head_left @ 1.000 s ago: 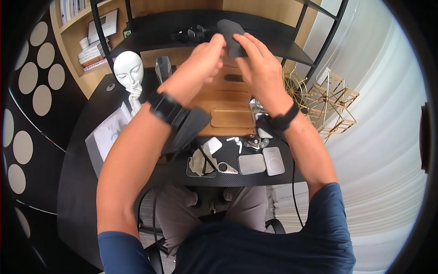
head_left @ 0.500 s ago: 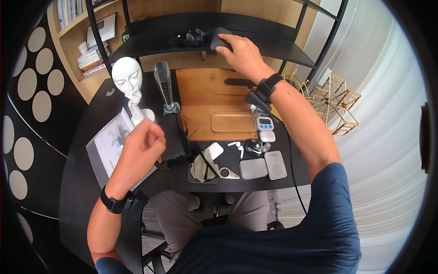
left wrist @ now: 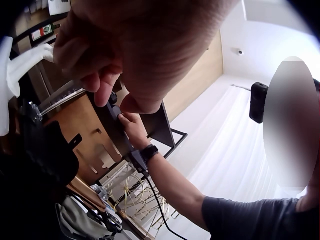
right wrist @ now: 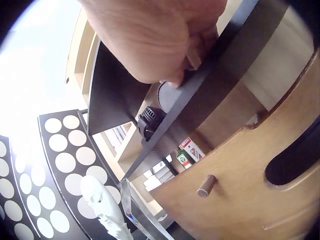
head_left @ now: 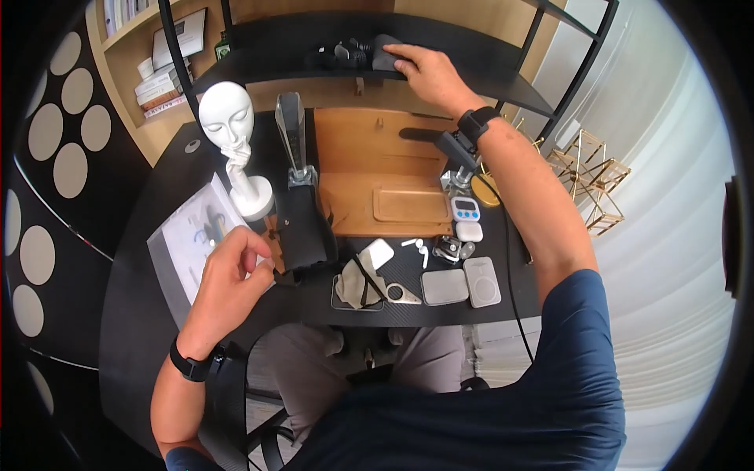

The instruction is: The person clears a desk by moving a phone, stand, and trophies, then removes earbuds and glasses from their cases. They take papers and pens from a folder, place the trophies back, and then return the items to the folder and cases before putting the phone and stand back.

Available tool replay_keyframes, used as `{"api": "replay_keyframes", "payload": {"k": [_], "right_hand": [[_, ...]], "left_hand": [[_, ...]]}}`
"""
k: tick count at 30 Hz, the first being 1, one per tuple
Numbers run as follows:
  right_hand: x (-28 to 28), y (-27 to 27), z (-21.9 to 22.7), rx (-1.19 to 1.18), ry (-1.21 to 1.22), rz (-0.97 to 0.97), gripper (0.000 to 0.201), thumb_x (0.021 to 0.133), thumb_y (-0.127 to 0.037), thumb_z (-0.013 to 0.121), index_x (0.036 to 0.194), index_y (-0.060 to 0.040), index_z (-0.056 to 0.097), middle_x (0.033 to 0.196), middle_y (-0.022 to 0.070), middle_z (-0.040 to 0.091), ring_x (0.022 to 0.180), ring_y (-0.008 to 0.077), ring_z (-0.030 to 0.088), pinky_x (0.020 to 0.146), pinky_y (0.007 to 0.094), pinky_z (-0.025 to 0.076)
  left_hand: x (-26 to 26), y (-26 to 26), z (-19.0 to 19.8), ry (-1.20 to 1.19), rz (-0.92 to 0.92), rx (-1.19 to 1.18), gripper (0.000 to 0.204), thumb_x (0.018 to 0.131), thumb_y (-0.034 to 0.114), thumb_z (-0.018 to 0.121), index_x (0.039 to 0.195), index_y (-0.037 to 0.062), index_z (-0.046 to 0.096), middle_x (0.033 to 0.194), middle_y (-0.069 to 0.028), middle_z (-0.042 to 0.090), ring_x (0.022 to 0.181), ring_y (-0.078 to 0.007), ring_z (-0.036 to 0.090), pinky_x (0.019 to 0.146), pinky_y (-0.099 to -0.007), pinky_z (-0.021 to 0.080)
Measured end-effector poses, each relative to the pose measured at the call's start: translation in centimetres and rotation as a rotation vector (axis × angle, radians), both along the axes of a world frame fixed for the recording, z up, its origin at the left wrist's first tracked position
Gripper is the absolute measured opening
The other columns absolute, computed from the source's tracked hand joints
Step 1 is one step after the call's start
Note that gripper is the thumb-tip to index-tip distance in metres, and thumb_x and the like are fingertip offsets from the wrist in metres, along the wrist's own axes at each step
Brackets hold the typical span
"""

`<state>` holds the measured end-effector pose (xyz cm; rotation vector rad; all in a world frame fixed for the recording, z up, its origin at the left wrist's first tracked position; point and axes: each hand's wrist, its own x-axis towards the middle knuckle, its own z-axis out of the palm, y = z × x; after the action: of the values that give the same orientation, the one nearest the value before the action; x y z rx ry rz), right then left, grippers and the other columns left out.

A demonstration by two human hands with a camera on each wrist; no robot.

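Note:
My right hand (head_left: 432, 74) reaches up to the black shelf (head_left: 471, 77) and holds a dark grey oblong case (head_left: 385, 53) by its right side. In the right wrist view the grey case (right wrist: 169, 96) shows under the fingertips at the shelf's edge, its far part hidden by the hand. Just left of it lie black strapped gadgets (head_left: 345, 53). My left hand (head_left: 236, 275) hangs over the printed sheets (head_left: 192, 243) at the left, its fingers loosely curled around nothing. The left wrist view shows this hand (left wrist: 135, 50) large and close.
A white face sculpture (head_left: 226, 118) and a glass trophy (head_left: 290, 137) stand at left. An upright wooden organizer (head_left: 353, 149) stands below the shelf. Before it lie a blue-buttoned timer (head_left: 465, 209), earbuds (head_left: 422, 255), a cloth pouch (head_left: 360, 282) and metal tins (head_left: 444, 287). Gold wheel models (head_left: 589, 177) stand at right.
The left hand has let go of the grey case and come down to the lower left. The right hand has set the case lower, onto the shelf beside the black gadgets.

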<state>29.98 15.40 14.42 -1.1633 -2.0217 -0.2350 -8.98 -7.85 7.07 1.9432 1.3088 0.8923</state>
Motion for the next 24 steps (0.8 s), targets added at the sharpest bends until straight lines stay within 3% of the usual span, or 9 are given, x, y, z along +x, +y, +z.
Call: {"api": "replay_keyframes", "payload": {"k": [4,6,7,11,13,14,16,18,24], "right_hand": [[0.0,-1.4,-0.7,0.159,-0.035,-0.058,0.032,0.102,-0.014,0.068,0.134,-0.0108,0.073,0.124,0.019,0.075,0.112,0.0384,0.072,0.099,0.0411,0.057],[-0.7,-5.0,-1.4,0.173,0.051,-0.04,0.028,0.099,-0.018,0.068,0.122,-0.0056,0.076,0.115,0.0214,0.075,0.107,0.0433,0.071,0.096,0.0472,0.057],[-1.0,-7.6,-2.1,0.143,0.104,0.006,0.028,0.098,-0.02,0.069,0.12,-0.0035,0.076,0.11,0.0208,0.076,0.102,0.0412,0.073,0.092,0.0464,0.058],[-4.1,-19.1,-7.3,-0.243,0.193,0.066,0.018,0.094,-0.022,0.075,0.097,-0.005,0.081,0.089,0.013,0.077,0.079,0.0258,0.075,0.075,0.0386,0.06],[-5.9,-23.2,-9.6,-0.579,0.269,0.009,0.021,0.09,-0.027,0.082,0.096,-0.0062,0.081,0.081,0.0133,0.076,0.069,0.0273,0.074,0.066,0.0398,0.058],[-6.3,-24.3,-10.7,-0.58,0.168,-0.02,0.027,0.09,-0.031,0.083,0.096,-0.005,0.081,0.077,0.0146,0.075,0.07,0.0309,0.075,0.067,0.041,0.059],[-7.6,-25.6,-11.0,-0.71,0.116,-0.073,0.035,0.09,-0.037,0.083,0.101,-0.0034,0.08,0.081,0.0126,0.076,0.072,0.0283,0.073,0.069,0.0384,0.057],[-8.3,-25.4,-11.6,-0.687,0.094,-0.099,0.037,0.09,-0.039,0.082,0.1,-0.0035,0.08,0.082,0.0144,0.076,0.074,0.0321,0.074,0.07,0.0407,0.058],[-9.3,-24.1,-13.6,-0.728,0.12,-0.074,0.035,0.089,-0.036,0.077,0.094,-0.0021,0.081,0.082,0.0198,0.076,0.081,0.0397,0.075,0.076,0.0457,0.059]], "left_hand": [[1.0,-0.6,-0.4,-0.012,-0.039,0.066,0.014,0.089,-0.002,0.066,0.101,0.004,0.061,0.084,0.0042,0.045,0.076,-0.0061,0.041,0.069,-0.0233,0.037],[1.8,-1.3,-0.8,-0.029,-0.082,0.131,0.017,0.086,-0.003,0.068,0.1,0.0034,0.061,0.083,0.0028,0.046,0.076,-0.0078,0.041,0.071,-0.0236,0.038],[2.3,-1.8,-1.3,-0.013,-0.085,0.194,0.019,0.082,-0.001,0.072,0.098,0.0039,0.062,0.081,-0.0015,0.05,0.072,-0.0121,0.047,0.067,-0.0269,0.042],[3.6,-3.6,-3.5,0.169,-0.158,0.249,0.021,0.079,0.008,0.079,0.095,0.0087,0.065,0.076,-0.0065,0.056,0.06,-0.021,0.057,0.055,-0.0356,0.044],[4.4,-3.7,-4.8,0.221,-0.172,0.245,0.021,0.08,0.012,0.079,0.094,0.0089,0.064,0.076,-0.0062,0.058,0.058,-0.0223,0.057,0.055,-0.0361,0.045],[4.9,-3.8,-5.5,0.249,-0.18,0.243,0.021,0.08,0.014,0.08,0.093,0.0089,0.064,0.075,-0.0061,0.058,0.058,-0.023,0.057,0.055,-0.0363,0.045],[5.8,-3.7,-6.5,0.322,-0.152,0.301,0.025,0.083,0.022,0.079,0.093,0.0075,0.06,0.079,-0.0093,0.064,0.062,-0.03,0.063,0.056,-0.0419,0.048],[6.6,-3.8,-6.6,0.412,-0.119,0.326,0.029,0.085,0.025,0.078,0.093,0.006,0.058,0.084,-0.0129,0.067,0.068,-0.037,0.068,0.058,-0.0474,0.051],[6.8,-1.3,-6.3,0.443,0.143,0.411,0.033,0.086,0.029,0.078,0.092,0.004,0.057,0.086,-0.0161,0.07,0.071,-0.0394,0.07,0.059,-0.0485,0.053]]}}
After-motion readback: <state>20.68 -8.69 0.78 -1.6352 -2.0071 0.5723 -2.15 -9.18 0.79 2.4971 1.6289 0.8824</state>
